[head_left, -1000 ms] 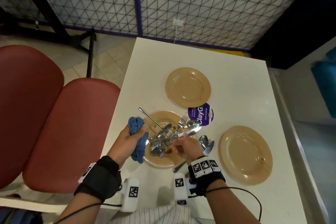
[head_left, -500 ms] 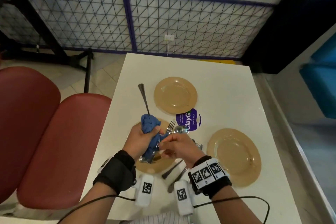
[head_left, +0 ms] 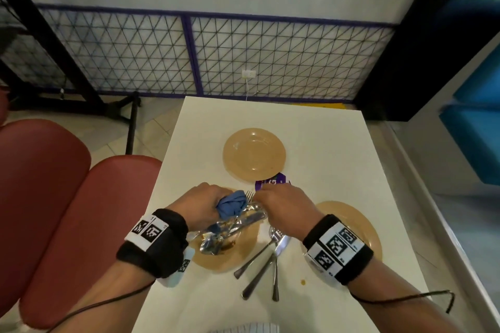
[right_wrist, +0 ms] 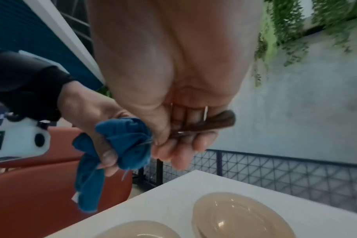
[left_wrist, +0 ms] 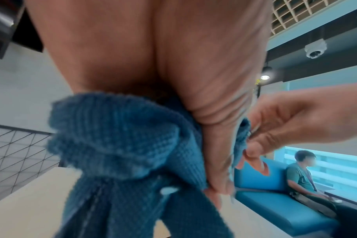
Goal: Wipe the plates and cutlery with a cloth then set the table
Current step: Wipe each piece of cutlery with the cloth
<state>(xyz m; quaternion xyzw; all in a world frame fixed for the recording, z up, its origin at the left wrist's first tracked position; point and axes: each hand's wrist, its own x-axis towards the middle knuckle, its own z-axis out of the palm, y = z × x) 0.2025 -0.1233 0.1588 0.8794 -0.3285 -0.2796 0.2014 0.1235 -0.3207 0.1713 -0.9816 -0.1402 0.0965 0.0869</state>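
Over the near plate (head_left: 244,249), both hands meet above the white table (head_left: 324,149). The left hand (head_left: 201,207) is curled tight round a bunched blue cloth (head_left: 231,205), thumb pressed into its folds, a tail of cloth hanging down. The right hand (head_left: 282,209) sits just right of it, fingers (right_wrist: 179,154) curled and pinching a piece of cutlery whose thin metal end runs into the cloth. Both wrists wear black bands with printed markers.

Which piece the right hand holds I cannot tell; the fist and cloth hide most of it. More cutlery (head_left: 232,227) lies heaped on the near plate, blurred and partly under the hands. Three handles (head_left: 259,270) lie on the table between that plate and the right plate (head_left: 362,227), which the right wrist partly covers. A purple sticker (head_left: 272,184) peeks out beyond the hands.

The far plate (head_left: 254,154) sits alone, mid-table. Red seats (head_left: 67,211) stand to the left, a wire-mesh railing (head_left: 216,57) runs along the far wall, and a blue bench (left_wrist: 275,201) with a seated person (left_wrist: 304,173) is off to the right.
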